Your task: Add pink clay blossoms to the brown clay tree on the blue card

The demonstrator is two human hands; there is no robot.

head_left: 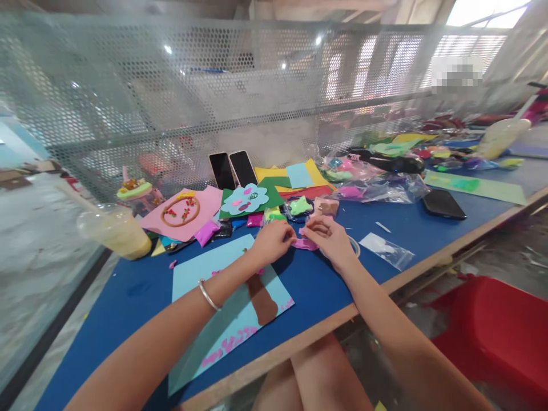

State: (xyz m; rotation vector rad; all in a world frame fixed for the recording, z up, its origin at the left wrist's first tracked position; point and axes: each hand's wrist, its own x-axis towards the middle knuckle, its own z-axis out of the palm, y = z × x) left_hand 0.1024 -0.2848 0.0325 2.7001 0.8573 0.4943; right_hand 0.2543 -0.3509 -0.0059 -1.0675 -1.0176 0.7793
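My left hand [270, 242] and right hand [327, 237] pinch pink clay [305, 244] between them above the blue table [325, 285]; stretched too far, I judge, the soft strip could tear.

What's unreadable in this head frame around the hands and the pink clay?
- Pink clay, head view: mostly covered by the left hand and right hand; shape unclear.
- Brown shape on the light blue sheet: top hidden by the left forearm.
- Blurred patch on the mesh: illegible.
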